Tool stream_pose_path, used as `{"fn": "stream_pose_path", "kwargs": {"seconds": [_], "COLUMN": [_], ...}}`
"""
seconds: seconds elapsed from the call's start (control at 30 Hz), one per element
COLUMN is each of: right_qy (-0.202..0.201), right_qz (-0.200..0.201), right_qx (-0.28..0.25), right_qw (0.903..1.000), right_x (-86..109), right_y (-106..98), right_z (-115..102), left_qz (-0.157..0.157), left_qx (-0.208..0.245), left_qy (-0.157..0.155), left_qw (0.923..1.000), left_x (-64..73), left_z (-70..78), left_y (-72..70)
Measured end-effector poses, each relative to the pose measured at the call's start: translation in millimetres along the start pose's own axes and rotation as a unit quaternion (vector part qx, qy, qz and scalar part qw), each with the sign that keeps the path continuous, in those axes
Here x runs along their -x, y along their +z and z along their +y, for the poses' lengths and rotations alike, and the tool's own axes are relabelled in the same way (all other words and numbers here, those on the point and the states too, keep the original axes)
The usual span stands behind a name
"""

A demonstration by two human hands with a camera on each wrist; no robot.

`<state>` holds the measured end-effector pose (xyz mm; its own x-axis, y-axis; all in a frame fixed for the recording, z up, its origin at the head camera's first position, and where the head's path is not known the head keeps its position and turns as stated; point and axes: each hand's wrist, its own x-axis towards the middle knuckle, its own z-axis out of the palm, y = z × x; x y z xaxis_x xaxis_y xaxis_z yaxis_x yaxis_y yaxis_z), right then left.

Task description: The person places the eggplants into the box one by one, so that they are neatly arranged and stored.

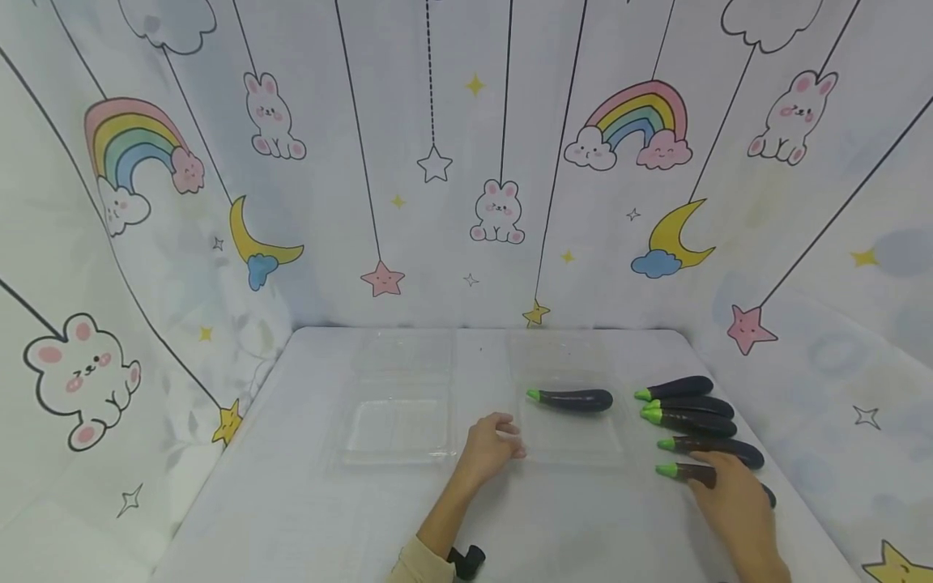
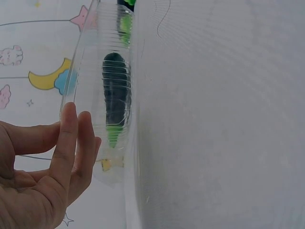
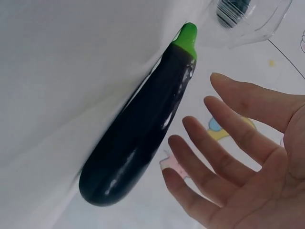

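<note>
My right hand (image 1: 732, 494) hovers over the nearest eggplant (image 3: 138, 119) of a group at the table's right side. Its fingers (image 3: 221, 160) are spread and lightly bent, with a gap to the dark, glossy skin in the right wrist view. Another eggplant (image 1: 576, 401), with a green stem end, lies in the right clear plastic container (image 1: 615, 453). Beside that container's left edge is my left hand (image 1: 490, 449), fingers loosely bent and holding nothing. In the left wrist view its fingertips (image 2: 69, 112) overlap the container wall; whether they touch it, I cannot tell.
A second clear plastic container (image 1: 397, 463) with a raised lid stands to the left. Several more eggplants (image 1: 678, 387) lie in a column along the right edge. A black object (image 1: 470, 560) shows by the left sleeve. Patterned cloth (image 1: 437, 243) hangs behind the table.
</note>
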<state>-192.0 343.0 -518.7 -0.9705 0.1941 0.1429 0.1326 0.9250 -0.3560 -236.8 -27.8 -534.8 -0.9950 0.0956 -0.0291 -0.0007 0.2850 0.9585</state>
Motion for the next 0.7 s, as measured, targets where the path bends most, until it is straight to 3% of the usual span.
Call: {"fn": "stream_pose_path", "kwargs": {"seconds": [0.4,0.7], "right_qy": [0.021,0.005], "right_qz": [-0.051,-0.071], "right_qx": [0.035,0.035], "right_qw": [0.9979,0.9969], "right_x": [-7.7,-13.8], "right_y": [-7,-4], "right_z": [18,30], "left_qz": [0.0,0.001], "left_qx": [-0.007,-0.011], "left_qy": [-0.007,-0.011], "left_qw": [1.0,0.9999], "left_x": [-0.6,0.2], "left_z": [0.7,2.5], "left_y": [-0.5,-1.6]}}
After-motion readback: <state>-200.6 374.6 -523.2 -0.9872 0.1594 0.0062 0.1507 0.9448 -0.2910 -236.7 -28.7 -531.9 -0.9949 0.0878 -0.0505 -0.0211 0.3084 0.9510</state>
